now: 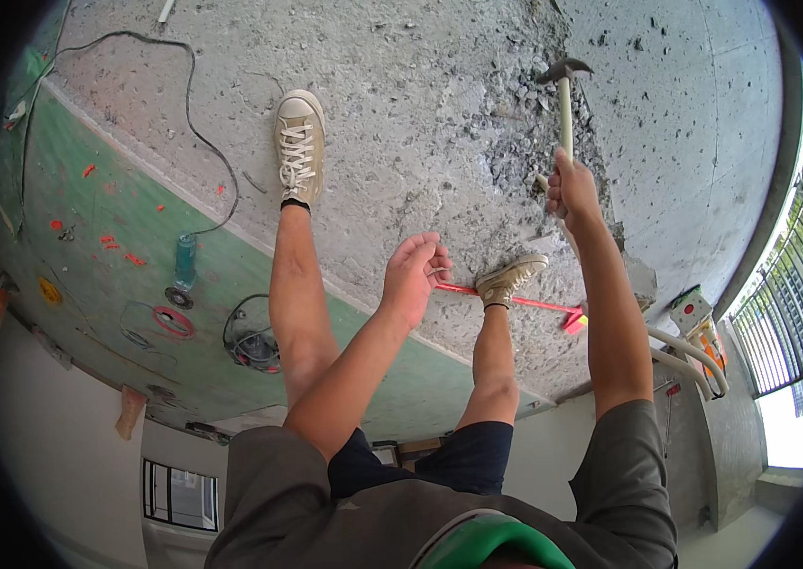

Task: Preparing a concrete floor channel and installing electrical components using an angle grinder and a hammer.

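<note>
My right hand [573, 194] is wrapped round the pale handle of a claw hammer [565, 106]. The dark hammer head points away from me, over a strip of broken concrete rubble [518, 128]. My left hand [414, 277] hangs in front of my body with its fingers curled in. Something thin and light may be between those fingertips, too small to name. Past that hand runs a long red stick [534, 303] with a red head at its right end, close to my right shoe [512, 278]; I cannot tell whether the hand touches it.
Rough grey concrete spreads around my left shoe [301, 147]. A black cable [194, 104] loops across it to a teal power tool [185, 263] on the green floor [98, 204]. A coiled cord [251, 337] lies nearby. At right are a pale hose [691, 356] and a railing [790, 275].
</note>
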A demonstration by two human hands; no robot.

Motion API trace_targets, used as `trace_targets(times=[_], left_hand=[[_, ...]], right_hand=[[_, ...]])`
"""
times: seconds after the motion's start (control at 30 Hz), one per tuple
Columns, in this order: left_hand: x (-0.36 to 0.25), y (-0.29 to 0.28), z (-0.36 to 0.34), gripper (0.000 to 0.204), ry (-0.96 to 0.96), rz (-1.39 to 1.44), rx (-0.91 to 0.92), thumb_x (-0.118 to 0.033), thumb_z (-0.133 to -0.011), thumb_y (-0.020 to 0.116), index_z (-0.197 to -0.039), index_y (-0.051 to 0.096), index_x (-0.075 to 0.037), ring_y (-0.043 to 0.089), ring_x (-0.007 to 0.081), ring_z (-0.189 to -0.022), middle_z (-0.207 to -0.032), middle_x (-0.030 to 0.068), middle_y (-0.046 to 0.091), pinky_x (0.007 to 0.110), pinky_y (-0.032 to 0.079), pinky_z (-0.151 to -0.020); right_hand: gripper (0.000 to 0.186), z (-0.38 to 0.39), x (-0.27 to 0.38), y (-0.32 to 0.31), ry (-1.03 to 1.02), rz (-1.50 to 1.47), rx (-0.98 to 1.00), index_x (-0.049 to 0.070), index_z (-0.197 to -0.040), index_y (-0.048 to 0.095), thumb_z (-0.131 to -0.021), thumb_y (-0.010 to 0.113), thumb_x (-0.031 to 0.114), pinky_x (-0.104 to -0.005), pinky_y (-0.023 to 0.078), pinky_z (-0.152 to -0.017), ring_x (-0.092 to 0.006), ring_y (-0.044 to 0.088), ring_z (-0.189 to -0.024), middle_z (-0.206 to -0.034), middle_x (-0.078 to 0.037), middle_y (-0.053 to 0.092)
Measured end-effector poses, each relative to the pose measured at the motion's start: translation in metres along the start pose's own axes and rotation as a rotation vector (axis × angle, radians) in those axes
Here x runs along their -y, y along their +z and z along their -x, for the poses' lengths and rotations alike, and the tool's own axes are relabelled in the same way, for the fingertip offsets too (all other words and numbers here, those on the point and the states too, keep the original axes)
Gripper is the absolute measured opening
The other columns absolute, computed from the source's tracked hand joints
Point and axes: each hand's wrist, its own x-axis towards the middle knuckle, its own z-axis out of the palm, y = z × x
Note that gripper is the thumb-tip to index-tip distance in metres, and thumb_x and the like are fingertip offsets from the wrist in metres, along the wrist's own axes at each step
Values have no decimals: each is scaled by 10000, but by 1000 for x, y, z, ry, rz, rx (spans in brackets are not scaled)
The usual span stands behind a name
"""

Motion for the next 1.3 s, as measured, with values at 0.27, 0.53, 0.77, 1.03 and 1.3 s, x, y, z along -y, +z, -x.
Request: trace_targets(times=[0.27, 0.53, 0.77, 1.03, 1.3], left_hand=[[-4, 4, 3, 202, 32, 39, 116, -105, -876, 498, -1070, 513, -50, 554, 166, -797, -901, 58, 563, 317, 468, -693], [-6, 2, 0, 191, 46, 2, -12, -103, -871, 509, -1054, 517, -47, 552, 153, -785, -894, 47, 556, 309, 469, -677], [-9, 8, 6, 196, 25, 95, 96, -105, -867, 511, -1055, 513, -51, 549, 163, -812, -913, 53, 556, 321, 460, -696], [-5, -8, 0, 190, 32, -18, -35, -103, -870, 508, -1051, 515, -47, 548, 160, -798, -909, 52, 552, 317, 463, -684], [8, 1, -4, 194, -40, -1, 3, -115, -869, 519, -1054, 515, -59, 553, 160, -805, -901, 50, 559, 321, 460, -690]], right_hand=[[251, 8, 106, -9, -770, -113, -103, 75, -874, 437, -952, 445, 314, -225, 325, -373, -63, 389, -441, -585, 14, 412], [299, 1, -14, 17, 57, 166, 7, 57, -842, 459, -916, 492, 345, -272, 343, -356, -98, 380, -415, -581, 6, 405], [268, 29, 118, -13, -828, -110, 50, 112, -796, 423, -961, 432, 323, -202, 259, -363, -29, 288, -421, -563, 61, 345], [299, 14, -30, 36, -43, 491, -130, 65, -826, 469, -914, 494, 350, -247, 356, -356, -87, 418, -405, -567, 5, 429], [262, 31, 132, -33, -863, -114, -2, 105, -799, 436, -951, 460, 318, -191, 230, -353, -18, 280, -420, -563, 64, 343]])
